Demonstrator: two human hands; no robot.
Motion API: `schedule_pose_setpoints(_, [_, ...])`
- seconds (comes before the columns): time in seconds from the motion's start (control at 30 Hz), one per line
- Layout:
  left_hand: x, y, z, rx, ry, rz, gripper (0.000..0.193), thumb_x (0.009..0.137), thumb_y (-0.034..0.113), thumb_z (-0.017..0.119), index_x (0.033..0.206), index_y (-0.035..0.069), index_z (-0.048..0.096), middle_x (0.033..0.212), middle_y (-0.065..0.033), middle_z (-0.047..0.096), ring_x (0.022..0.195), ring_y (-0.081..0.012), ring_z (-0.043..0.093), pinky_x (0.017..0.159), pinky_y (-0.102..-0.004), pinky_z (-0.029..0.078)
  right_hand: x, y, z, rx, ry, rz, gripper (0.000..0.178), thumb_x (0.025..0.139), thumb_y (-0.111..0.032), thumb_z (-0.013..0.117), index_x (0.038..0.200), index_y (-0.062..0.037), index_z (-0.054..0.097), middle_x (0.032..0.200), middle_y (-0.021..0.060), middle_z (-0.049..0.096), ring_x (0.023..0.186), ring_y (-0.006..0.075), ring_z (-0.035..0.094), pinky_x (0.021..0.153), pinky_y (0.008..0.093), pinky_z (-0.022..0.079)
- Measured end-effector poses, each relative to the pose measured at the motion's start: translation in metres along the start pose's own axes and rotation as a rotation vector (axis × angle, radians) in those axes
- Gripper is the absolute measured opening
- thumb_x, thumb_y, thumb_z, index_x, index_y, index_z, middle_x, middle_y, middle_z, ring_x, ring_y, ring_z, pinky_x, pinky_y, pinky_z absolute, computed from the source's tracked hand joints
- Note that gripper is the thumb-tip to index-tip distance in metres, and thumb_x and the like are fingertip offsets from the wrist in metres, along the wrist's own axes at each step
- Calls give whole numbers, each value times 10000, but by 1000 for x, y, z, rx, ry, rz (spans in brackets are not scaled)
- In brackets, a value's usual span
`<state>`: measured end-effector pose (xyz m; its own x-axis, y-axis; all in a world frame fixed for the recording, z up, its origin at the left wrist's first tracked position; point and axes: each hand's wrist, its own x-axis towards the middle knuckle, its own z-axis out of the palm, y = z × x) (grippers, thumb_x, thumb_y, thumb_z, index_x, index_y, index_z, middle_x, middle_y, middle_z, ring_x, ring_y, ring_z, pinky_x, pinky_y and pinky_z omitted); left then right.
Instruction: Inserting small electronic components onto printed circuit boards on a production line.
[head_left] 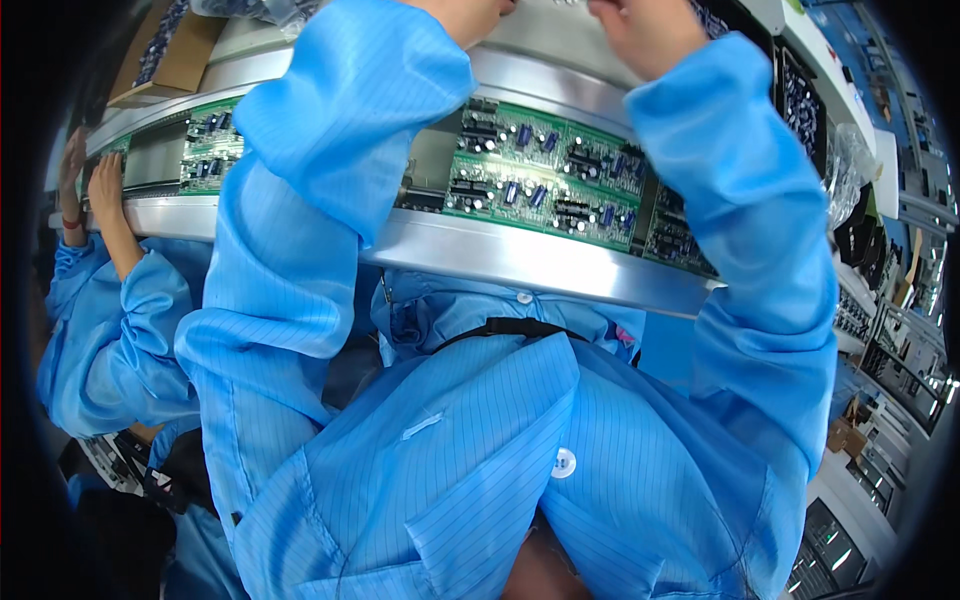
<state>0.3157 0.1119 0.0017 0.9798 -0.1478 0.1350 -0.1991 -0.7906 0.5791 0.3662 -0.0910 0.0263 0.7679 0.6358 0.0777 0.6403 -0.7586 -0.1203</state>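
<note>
Both of my hands reach past the rail to the far side, at the top edge of the view. Most of my left hand (468,17) is cut off there, so its grip is hidden. My right hand (652,34) shows a bent thumb and curled fingers; whatever they pinch is out of sight. Between the hands, a few tiny shiny parts (568,3) lie on the pale work surface (545,28). Below them, a green circuit board panel (548,172) with blue and black capacitors rests in the metal conveyor track, touched by neither hand.
Another board (212,145) sits left on the track, and one (675,232) lies partly under my right sleeve. The silver front rail (500,255) crosses before me. A co-worker's hand (107,190) is at far left. A cardboard box (165,52) and black component bins (800,105) flank the surface.
</note>
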Motion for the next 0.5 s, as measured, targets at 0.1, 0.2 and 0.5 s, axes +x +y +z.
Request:
schedule_pose_setpoints(0.1, [-5, -5, -2, -35, 32, -4, 85, 723, 132, 597, 775, 116, 662, 795, -57, 570, 748, -220, 521, 672, -371, 373, -25, -6, -45, 100, -53, 63, 82, 699, 40, 577, 750, -19, 601, 619, 44, 577, 602, 161, 548, 590, 247, 442])
schedule_pose_setpoints(0.2, [-8, -9, 1, -62, 79, -1, 84, 717, 95, 601, 783, 93, 653, 788, -60, 568, 717, -208, 517, 657, -346, 387, -60, -16, -49, 286, -29, 113, 96, 691, 52, 586, 753, -19, 601, 623, 43, 580, 592, 152, 541, 584, 236, 438])
schedule_pose_setpoints(0.5, [-10, -8, 6, -141, 238, -5, 115, 699, -13, 613, 808, 22, 625, 766, -70, 564, 624, -172, 503, 614, -272, 431, -94, -36, -45, 606, -22, 171, 167, 642, 114, 623, 741, -18, 601, 632, 37, 587, 545, 110, 516, 562, 190, 425])
